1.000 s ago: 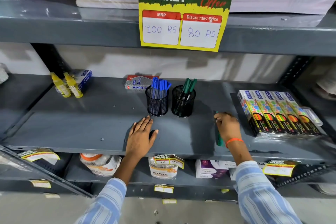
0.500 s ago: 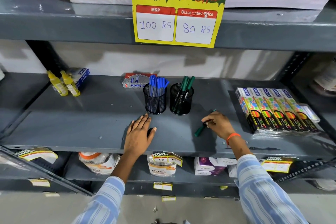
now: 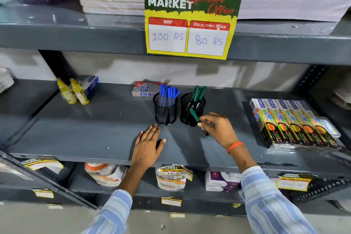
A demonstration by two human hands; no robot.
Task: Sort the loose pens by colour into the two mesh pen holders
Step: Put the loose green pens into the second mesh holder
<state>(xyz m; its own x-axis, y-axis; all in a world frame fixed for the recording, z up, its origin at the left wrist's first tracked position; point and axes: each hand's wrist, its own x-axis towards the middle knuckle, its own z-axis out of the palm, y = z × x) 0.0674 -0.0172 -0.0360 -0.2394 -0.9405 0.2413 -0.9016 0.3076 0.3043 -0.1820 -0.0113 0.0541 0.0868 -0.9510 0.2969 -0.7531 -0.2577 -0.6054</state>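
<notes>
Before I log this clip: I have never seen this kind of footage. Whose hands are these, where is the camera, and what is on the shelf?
No machine here: a person wears a wide-angle camera on the head, looking down at both bare hands. The left hand lies flat on the grey shelf, holding nothing. The right hand pinches a green pen in its fingers, just in front of the right mesh holder, which has green pens. The left mesh holder has blue pens. Also on the shelf: two yellow bottles and colourful boxes.
</notes>
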